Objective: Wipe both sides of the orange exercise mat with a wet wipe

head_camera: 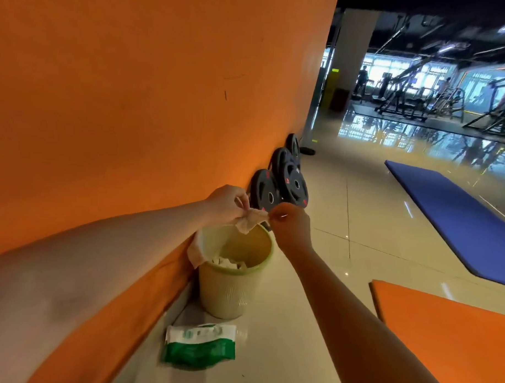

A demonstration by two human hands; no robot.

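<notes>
Holding a crumpled wet wipe (251, 221) over the green bin (227, 293), both hands are closed on it. The left hand (226, 203) pinches its 9 o'clock end and the right hand (291, 227) pinches its 3 o'clock end, fingertips together on the sheet. The orange exercise mat (441, 327) lies flat on the tiled floor at 4 o'clock in the view, well apart from the hands and untouched.

The wipe hangs above the bin's far rim, at about 12 o'clock of the opening, not over its middle. If it is let go there, it will likely catch the rim or fall behind the bin, towards the weight plates (294, 187). Being damp, it may also cling to one fingertip and swing wide as the hands part. A white sheet (196, 251) draped over the rim at 9 o'clock looks ready to slide off outside. The bin looks light, so a brush from either forearm could tip it. Drips on the glossy tile would make a slippery patch beside the mat.

Counted:
- One wipe in the hands and one sheet on the rim.
- Several crumpled pieces inside the bin, too bunched to number.
- One bin.
- One green-and-white wipe packet (200, 347) at 6 o'clock of the bin.
- One orange mat on the floor.
- One blue mat (450, 218) at 3 o'clock.
- At least four plates leaning on the orange wall surface (134, 101).
</notes>
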